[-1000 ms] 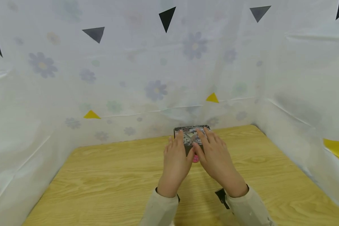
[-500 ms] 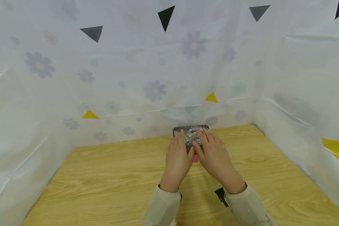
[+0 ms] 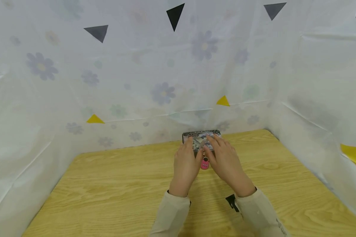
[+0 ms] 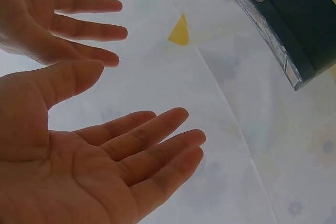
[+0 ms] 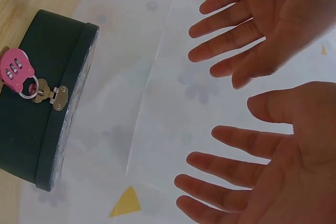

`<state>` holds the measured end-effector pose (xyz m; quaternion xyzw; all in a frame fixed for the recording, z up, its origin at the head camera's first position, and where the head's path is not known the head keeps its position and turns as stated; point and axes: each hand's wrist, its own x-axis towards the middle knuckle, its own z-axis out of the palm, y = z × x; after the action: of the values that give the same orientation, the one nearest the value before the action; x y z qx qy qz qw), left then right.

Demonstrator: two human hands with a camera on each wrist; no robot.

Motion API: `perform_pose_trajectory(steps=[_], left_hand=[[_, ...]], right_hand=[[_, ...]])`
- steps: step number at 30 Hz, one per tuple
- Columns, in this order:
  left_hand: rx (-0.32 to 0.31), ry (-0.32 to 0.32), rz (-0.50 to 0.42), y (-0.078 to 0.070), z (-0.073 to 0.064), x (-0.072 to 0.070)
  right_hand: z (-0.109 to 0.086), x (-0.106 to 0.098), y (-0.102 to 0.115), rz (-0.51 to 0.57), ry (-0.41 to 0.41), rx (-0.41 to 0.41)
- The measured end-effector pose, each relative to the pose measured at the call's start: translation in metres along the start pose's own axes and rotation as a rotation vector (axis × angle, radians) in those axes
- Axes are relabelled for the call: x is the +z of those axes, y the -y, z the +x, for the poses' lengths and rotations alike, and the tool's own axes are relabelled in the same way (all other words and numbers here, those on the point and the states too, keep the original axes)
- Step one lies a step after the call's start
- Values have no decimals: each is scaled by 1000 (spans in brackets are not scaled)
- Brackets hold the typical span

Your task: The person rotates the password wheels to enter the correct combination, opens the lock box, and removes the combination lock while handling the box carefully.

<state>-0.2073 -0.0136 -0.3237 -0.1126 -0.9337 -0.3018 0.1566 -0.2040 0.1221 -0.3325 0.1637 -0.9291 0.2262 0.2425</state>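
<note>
A dark green box (image 5: 37, 124) with a patterned lid (image 3: 199, 142) stands at the table's back edge. A pink combination padlock (image 5: 17, 70) with several number wheels hangs by its shackle from the metal clasp (image 5: 60, 98) on the box's front. Both hands are held up before the box, fingers spread and fairly straight. In the head view my left hand (image 3: 185, 166) overlaps the box's left part and my right hand (image 3: 225, 163) its right part. The wrist views show a gap between fingertips and box. Neither hand holds anything; the thumbs come close together.
The wood-grain table (image 3: 115, 191) spreads out around the hands. White flowered sheeting (image 3: 130, 65) with black, grey and yellow triangles walls the back and sides. A black piece (image 3: 232, 202) shows at the right cuff.
The hands have shifted up slightly toward the box, and more of the pink padlock now shows between the thumbs. The head view has moved a little; the box stays put.
</note>
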Motion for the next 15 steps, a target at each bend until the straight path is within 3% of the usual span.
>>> perform_pose_trajectory(steps=[6, 15], left_hand=[[-20, 8, 6, 2, 2, 6], [-54, 108, -25, 5, 3, 13]], right_hand=[[3, 6, -6, 78, -33, -17], [5, 18, -15, 93, -15, 19]])
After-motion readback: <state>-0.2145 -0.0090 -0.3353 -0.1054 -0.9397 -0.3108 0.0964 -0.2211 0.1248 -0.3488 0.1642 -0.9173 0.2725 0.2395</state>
